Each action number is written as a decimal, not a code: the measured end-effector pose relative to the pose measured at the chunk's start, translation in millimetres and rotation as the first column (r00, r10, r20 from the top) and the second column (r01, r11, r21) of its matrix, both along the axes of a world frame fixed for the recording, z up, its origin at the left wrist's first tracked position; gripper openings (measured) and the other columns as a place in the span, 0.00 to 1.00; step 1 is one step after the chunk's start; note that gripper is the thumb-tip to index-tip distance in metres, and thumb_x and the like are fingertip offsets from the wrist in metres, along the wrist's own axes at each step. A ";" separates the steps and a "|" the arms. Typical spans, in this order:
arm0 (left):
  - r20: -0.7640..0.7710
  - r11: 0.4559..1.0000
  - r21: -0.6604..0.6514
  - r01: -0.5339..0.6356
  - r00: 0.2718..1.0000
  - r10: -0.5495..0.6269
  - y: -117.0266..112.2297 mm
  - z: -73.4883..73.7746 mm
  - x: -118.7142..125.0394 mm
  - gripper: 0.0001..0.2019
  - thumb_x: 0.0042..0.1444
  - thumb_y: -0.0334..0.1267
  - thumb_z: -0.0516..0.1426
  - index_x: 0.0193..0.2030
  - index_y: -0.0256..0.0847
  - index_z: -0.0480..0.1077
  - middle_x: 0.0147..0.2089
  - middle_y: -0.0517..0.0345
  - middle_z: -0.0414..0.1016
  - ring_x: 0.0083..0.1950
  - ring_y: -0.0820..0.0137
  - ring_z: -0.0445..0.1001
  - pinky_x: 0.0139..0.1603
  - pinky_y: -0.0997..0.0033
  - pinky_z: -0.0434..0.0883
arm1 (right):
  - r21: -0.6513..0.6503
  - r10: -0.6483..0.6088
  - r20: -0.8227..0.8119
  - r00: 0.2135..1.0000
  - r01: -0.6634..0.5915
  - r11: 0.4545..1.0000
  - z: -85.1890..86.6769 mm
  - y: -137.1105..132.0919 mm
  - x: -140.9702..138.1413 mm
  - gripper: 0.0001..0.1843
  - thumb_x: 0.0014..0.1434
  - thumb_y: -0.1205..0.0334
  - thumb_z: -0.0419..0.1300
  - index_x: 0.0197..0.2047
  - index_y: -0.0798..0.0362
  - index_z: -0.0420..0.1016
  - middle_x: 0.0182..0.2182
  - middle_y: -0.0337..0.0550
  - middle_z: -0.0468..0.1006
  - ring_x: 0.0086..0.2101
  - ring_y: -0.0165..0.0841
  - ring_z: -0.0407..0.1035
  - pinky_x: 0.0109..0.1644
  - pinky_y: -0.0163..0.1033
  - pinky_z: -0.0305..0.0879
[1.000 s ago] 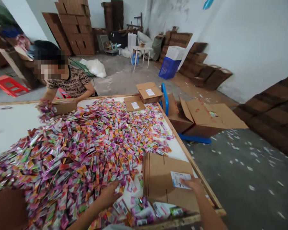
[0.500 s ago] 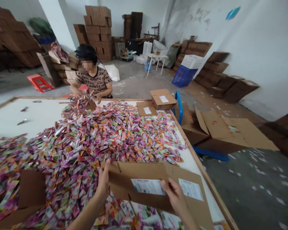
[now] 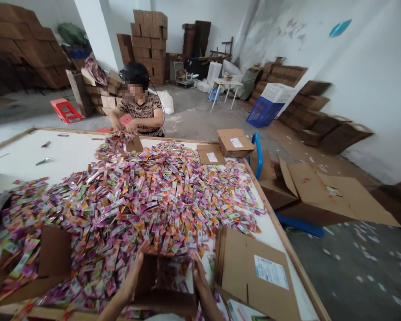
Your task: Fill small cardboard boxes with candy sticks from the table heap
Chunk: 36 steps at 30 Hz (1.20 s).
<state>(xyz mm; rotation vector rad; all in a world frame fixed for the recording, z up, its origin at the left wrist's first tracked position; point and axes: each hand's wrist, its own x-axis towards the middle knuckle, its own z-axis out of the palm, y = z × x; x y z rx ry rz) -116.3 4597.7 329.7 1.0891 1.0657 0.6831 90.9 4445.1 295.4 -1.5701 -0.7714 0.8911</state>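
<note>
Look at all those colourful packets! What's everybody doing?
The camera wearer's left hand and right hand are on the two sides of a small open cardboard box. It sits at the near edge of the table, right against a huge heap of colourful packets. Flat boxes lie beside it. Across the table, another person has both hands in the packets too.

Two hands (image 3: 133,276) — one open box (image 3: 167,305) — one co-worker (image 3: 141,109)
</note>
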 end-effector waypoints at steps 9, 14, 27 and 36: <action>-0.487 0.761 0.448 0.469 0.842 -0.232 -12.5 -46.1 -14.2 0.34 0.54 0.60 0.58 0.64 0.46 0.64 0.67 0.40 0.66 0.69 0.49 0.62 0.70 0.43 0.56 | 0.031 -0.126 0.375 0.918 0.123 0.992 -20.7 -31.7 6.6 0.16 0.63 0.53 0.50 0.49 0.41 0.74 0.54 0.48 0.75 0.57 0.48 0.68 0.61 0.57 0.67; -0.538 0.508 0.457 0.730 0.682 -0.496 -3.6 -9.9 -40.7 0.22 0.60 0.53 0.56 0.61 0.61 0.69 0.71 0.52 0.62 0.73 0.53 0.54 0.70 0.46 0.58 | -0.002 0.045 0.425 0.904 -0.049 0.999 -15.3 -56.1 18.4 0.16 0.62 0.53 0.50 0.43 0.42 0.79 0.57 0.49 0.74 0.60 0.49 0.66 0.62 0.59 0.64; -0.534 0.833 0.275 0.481 0.797 -0.283 -10.8 -64.3 -12.2 0.32 0.45 0.36 0.60 0.61 0.41 0.64 0.64 0.43 0.69 0.69 0.51 0.61 0.71 0.48 0.56 | -0.097 -0.149 0.150 0.977 0.165 0.982 -36.8 -26.6 -3.0 0.30 0.51 0.49 0.63 0.58 0.42 0.67 0.54 0.48 0.75 0.58 0.52 0.67 0.63 0.58 0.62; -0.805 0.472 0.311 0.825 0.493 -0.330 -8.7 -36.4 16.1 0.20 0.56 0.42 0.58 0.55 0.69 0.73 0.66 0.57 0.70 0.69 0.45 0.62 0.69 0.30 0.53 | -0.098 -0.149 0.329 0.933 0.190 0.977 -68.9 -8.8 4.9 0.18 0.54 0.49 0.59 0.49 0.38 0.71 0.44 0.46 0.79 0.48 0.54 0.73 0.54 0.59 0.69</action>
